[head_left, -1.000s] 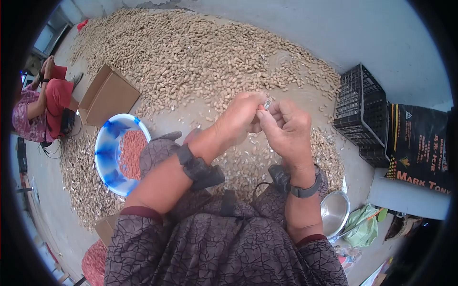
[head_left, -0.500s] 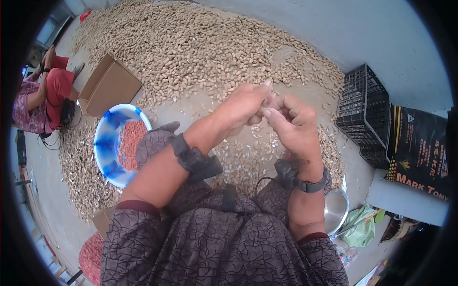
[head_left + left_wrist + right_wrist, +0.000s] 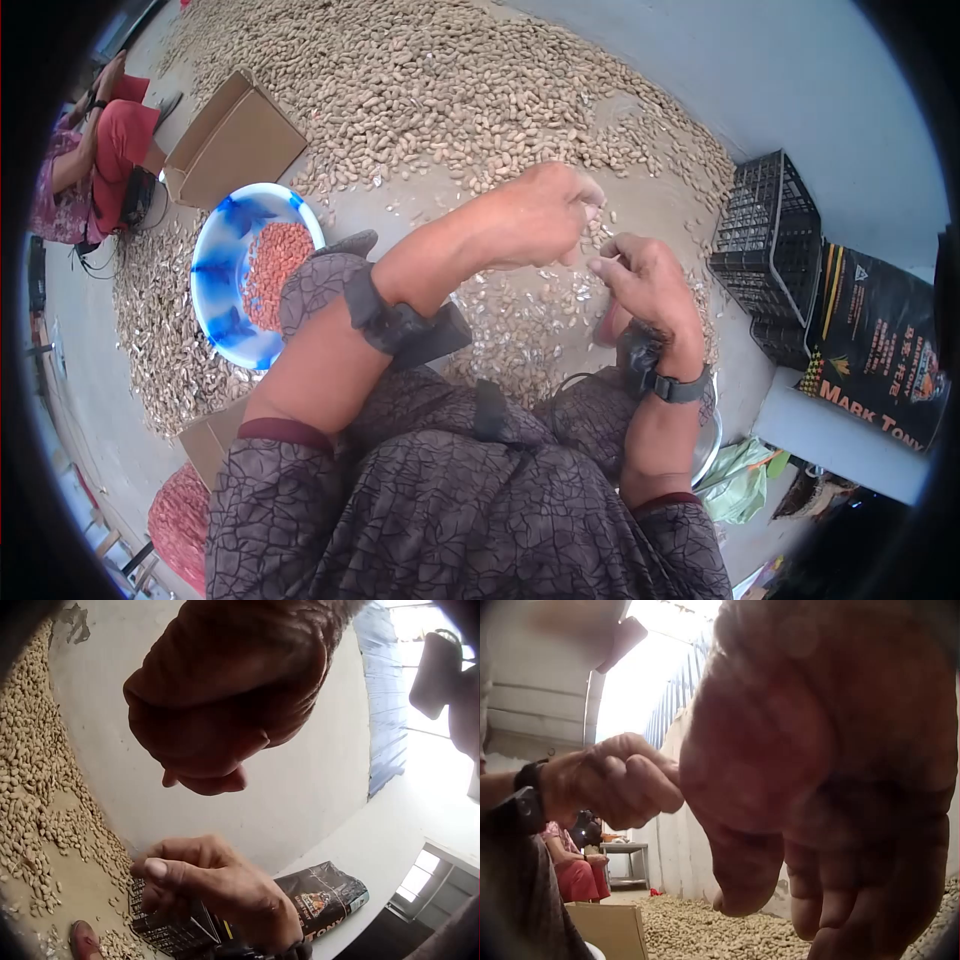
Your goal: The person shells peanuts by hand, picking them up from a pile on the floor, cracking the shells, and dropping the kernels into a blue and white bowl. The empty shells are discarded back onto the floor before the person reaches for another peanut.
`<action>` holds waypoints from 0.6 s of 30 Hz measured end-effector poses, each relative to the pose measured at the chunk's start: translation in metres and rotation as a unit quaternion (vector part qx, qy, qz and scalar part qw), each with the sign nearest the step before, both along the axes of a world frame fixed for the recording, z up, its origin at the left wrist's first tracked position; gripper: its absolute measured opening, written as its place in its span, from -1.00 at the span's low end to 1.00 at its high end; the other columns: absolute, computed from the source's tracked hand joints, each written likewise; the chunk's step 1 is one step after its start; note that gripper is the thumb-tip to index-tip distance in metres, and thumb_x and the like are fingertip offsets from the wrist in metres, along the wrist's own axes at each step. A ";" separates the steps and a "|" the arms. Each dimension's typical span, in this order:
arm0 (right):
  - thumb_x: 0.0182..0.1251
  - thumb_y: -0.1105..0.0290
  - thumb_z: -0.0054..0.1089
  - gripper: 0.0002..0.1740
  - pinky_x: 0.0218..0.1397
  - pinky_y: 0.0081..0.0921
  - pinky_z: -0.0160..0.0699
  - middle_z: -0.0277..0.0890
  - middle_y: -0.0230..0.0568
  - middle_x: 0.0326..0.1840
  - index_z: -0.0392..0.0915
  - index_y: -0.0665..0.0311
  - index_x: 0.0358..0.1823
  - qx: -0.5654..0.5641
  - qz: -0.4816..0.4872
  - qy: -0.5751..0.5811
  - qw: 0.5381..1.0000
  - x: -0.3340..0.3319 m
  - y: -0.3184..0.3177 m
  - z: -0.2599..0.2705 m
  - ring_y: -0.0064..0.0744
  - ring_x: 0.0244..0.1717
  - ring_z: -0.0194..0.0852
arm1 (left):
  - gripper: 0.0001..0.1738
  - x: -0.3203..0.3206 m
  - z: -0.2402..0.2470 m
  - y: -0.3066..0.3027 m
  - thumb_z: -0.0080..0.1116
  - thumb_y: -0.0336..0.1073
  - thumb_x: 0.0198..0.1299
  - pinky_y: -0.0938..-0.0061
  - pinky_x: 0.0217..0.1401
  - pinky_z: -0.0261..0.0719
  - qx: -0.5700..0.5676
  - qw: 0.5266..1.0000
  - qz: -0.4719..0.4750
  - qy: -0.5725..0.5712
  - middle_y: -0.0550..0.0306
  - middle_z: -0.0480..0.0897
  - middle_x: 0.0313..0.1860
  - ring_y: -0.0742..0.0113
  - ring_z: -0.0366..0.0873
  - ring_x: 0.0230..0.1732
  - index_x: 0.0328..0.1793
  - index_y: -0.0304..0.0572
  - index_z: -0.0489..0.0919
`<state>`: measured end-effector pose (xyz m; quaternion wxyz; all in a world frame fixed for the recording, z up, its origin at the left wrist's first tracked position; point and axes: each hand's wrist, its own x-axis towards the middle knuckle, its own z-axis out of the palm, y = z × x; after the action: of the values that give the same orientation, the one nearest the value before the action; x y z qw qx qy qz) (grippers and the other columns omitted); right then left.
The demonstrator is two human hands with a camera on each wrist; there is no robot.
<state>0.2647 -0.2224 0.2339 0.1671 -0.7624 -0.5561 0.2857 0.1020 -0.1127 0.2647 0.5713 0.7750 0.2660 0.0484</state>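
From this end I'm seeing peanuts (image 3: 450,100) lying beyond both hands, and judging them light, brittle, wanting gentle pinching mid-shell. The left hand (image 3: 535,215) is hanging curled, the right hand (image 3: 650,285) loosely bent; whether either is pinching anything, I cannot tell.

"What's past the fingers (image 3: 575,195)?"
"A pale wall (image 3: 800,100), with a peeled patch (image 3: 75,626)."
"And under them?"
"Grey floor (image 3: 745,385)."
"Right of them, in the left wrist view?"
"Blue sheeting (image 3: 384,705) and a lit window (image 3: 418,876)."
"The right wrist view?"
"White glare (image 3: 634,682) above the fingers, a grey table (image 3: 626,846) beyond them, near a wall."
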 end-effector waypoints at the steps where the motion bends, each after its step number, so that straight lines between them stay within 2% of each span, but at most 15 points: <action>1: 0.01 0.28 0.23 -0.72 -0.56 -0.46 0.32 0.34 -0.25 -0.77 0.50 0.41 -0.47 -0.002 0.005 0.000 1.000 -0.004 0.005 -0.012 -0.42 -0.69 0.35 | -0.64 -0.001 0.002 0.000 -0.15 -0.27 0.19 0.55 -0.55 0.35 -0.082 0.995 0.046 -0.025 0.16 0.46 -0.61 0.47 0.35 -0.63 0.00 -0.40 0.44; 2: 0.01 0.27 0.23 -0.71 -0.51 -0.41 0.35 0.38 -0.16 -0.70 0.50 0.41 -0.45 -0.036 -0.013 0.046 0.998 -0.009 0.012 -0.025 -0.33 -0.64 0.39 | -0.65 -0.004 0.004 0.001 -0.13 -0.32 0.17 0.61 -0.59 0.31 -0.164 0.981 0.091 -0.050 0.21 0.45 -0.61 0.53 0.32 -0.65 0.02 -0.39 0.43; 3: 0.01 0.25 0.23 -0.69 -0.46 -0.36 0.37 0.42 -0.06 -0.64 0.49 0.41 -0.43 -0.071 -0.031 0.092 0.993 -0.014 0.019 -0.040 -0.25 -0.58 0.42 | -0.65 -0.007 0.006 0.002 -0.13 -0.32 0.17 0.61 -0.59 0.31 -0.166 0.980 0.095 -0.051 0.21 0.45 -0.61 0.53 0.32 -0.65 0.02 -0.39 0.43; 4: 0.01 0.25 0.23 -0.69 -0.46 -0.36 0.37 0.42 -0.06 -0.64 0.49 0.41 -0.43 -0.073 -0.026 0.092 0.993 -0.016 0.025 -0.057 -0.25 -0.58 0.42 | -0.67 -0.009 0.009 0.004 -0.13 -0.34 0.17 0.67 -0.62 0.25 -0.180 0.973 0.121 -0.079 0.25 0.44 -0.61 0.58 0.28 -0.66 0.00 -0.40 0.43; 6: -0.01 0.21 0.24 -0.64 -0.32 -0.33 0.41 0.49 0.04 -0.46 0.47 0.40 -0.38 -0.027 0.001 0.044 0.999 -0.020 0.038 -0.097 -0.15 -0.40 0.48 | -0.70 -0.015 0.011 0.008 -0.14 -0.35 0.18 0.74 -0.67 0.12 -0.236 0.948 0.167 -0.134 0.31 0.43 -0.61 0.66 0.19 -0.69 -0.07 -0.43 0.45; 7: -0.01 0.21 0.24 -0.64 -0.32 -0.33 0.41 0.49 0.04 -0.46 0.47 0.40 -0.38 -0.028 0.006 0.044 0.999 -0.020 0.041 -0.118 -0.15 -0.40 0.48 | -0.70 -0.018 0.013 0.009 -0.14 -0.35 0.18 0.74 -0.67 0.12 -0.236 0.947 0.172 -0.135 0.31 0.43 -0.61 0.66 0.19 -0.69 -0.07 -0.43 0.45; 10: -0.03 0.12 0.24 -0.56 -0.11 -0.30 0.40 0.49 0.15 -0.30 0.45 0.39 -0.31 -0.078 -0.004 0.080 0.994 -0.025 0.046 -0.178 0.00 -0.19 0.48 | -0.73 -0.027 0.018 0.010 -0.13 -0.34 0.18 0.77 -0.68 0.06 -0.266 0.919 0.227 -0.182 0.33 0.40 -0.62 0.69 0.15 -0.70 -0.13 -0.42 0.46; 12: -0.02 0.11 0.23 -0.54 -0.10 -0.29 0.39 0.49 0.16 -0.28 0.45 0.40 -0.30 -0.048 0.015 0.076 0.996 -0.023 0.045 -0.236 0.00 -0.18 0.47 | -0.74 -0.033 0.021 0.011 -0.13 -0.33 0.19 0.80 -0.69 0.01 -0.292 0.908 0.234 -0.188 0.35 0.37 -0.65 0.72 0.11 -0.71 -0.17 -0.40 0.47; 15: 0.02 0.06 0.18 -0.49 -0.05 -0.27 0.38 0.48 0.17 -0.24 0.42 0.39 -0.21 -0.013 0.039 0.057 0.998 -0.038 0.052 -0.242 0.01 -0.12 0.45 | -0.73 -0.038 0.019 0.013 -0.15 -0.32 0.21 0.79 -0.70 -0.02 -0.320 0.893 0.243 -0.205 0.36 0.34 -0.67 0.71 0.09 -0.72 -0.17 -0.41 0.46; 17: 0.03 0.04 0.14 -0.45 -0.02 -0.27 0.37 0.48 0.16 -0.22 0.38 0.40 -0.14 -0.153 0.004 0.013 0.988 -0.054 0.061 -0.249 0.01 -0.09 0.44 | -0.73 -0.039 0.016 0.013 -0.16 -0.31 0.23 0.78 -0.71 -0.03 -0.310 0.891 0.254 -0.214 0.37 0.32 -0.70 0.71 0.07 -0.74 -0.18 -0.40 0.47; 18: 0.04 0.04 0.12 -0.41 -0.02 -0.27 0.38 0.49 0.15 -0.21 0.34 0.43 -0.09 -0.167 0.011 -0.009 0.986 -0.060 0.063 -0.257 0.00 -0.09 0.45 | -0.72 -0.040 0.022 0.014 -0.16 -0.30 0.23 0.77 -0.72 -0.04 -0.333 0.884 0.266 -0.192 0.37 0.31 -0.71 0.70 0.06 -0.75 -0.18 -0.40 0.47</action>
<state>0.2048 -0.1596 -0.0228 0.0298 -0.7761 -0.5103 0.3694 0.0617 -0.0990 0.2867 0.8015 0.4147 0.3474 0.2547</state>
